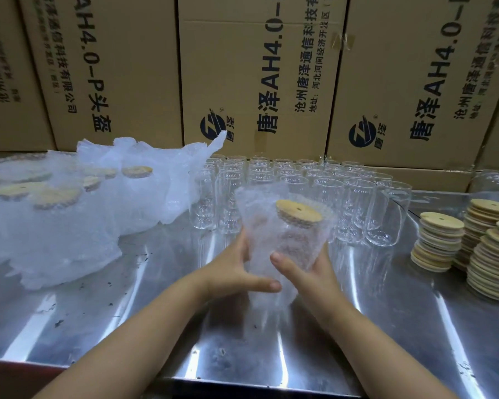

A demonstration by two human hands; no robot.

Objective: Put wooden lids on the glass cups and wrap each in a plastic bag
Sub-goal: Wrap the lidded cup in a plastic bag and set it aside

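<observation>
Above the middle of the steel table (127,318) I hold a glass cup (293,243) tilted away from me. A round wooden lid (298,212) with a small hole sits on its mouth. A clear bubble-wrap bag (260,208) surrounds the cup, with its open end standing up past the lid. My left hand (236,272) grips the bagged cup from the left, thumb across the front. My right hand (308,269) grips it from the right, thumb on the near side.
Several rows of bare glass cups (329,194) stand behind my hands. Stacks of wooden lids (438,240) rise at the right. Bagged, lidded cups (52,197) lie in a heap of bubble wrap at the left. Cardboard boxes (257,67) wall the back.
</observation>
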